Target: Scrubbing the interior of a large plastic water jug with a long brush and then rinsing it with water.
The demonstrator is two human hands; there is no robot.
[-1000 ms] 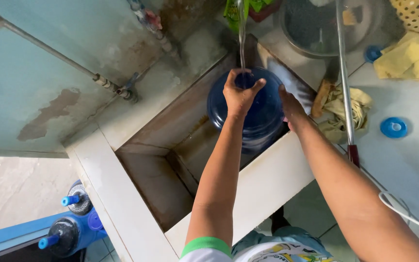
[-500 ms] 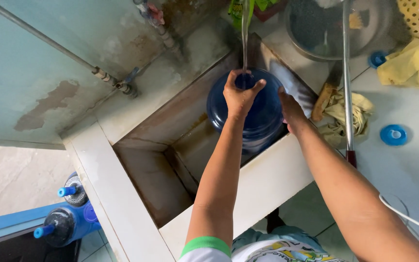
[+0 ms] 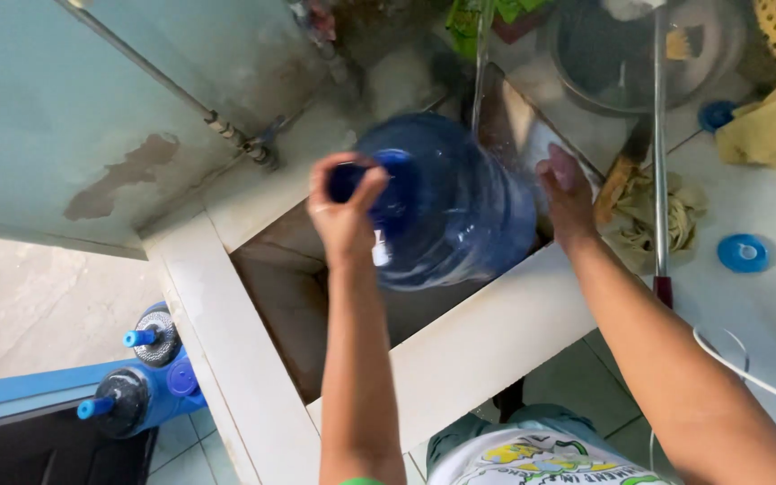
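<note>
A large blue water jug [image 3: 446, 202] is tilted on its side over a white-rimmed sink basin [image 3: 487, 337], its neck pointing left. My left hand [image 3: 345, 208] grips the neck and mouth of the jug. My right hand [image 3: 566, 190] presses flat against the jug's far right side, near its base. The jug is blurred. A thin stream of water [image 3: 480, 63] falls from a tap above onto the jug.
A pipe with a valve [image 3: 258, 148] runs along the pale blue wall. On the counter lie a yellow cloth [image 3: 770, 126], two blue caps [image 3: 743, 253], a metal bowl [image 3: 630, 54] and a rag [image 3: 653, 220]. Blue-capped jugs [image 3: 141, 382] stand on the floor at lower left.
The jug stood upright in the basin under the stream. It is now lifted and tipped to the left, with my left hand still on its neck and my right hand on its side.
</note>
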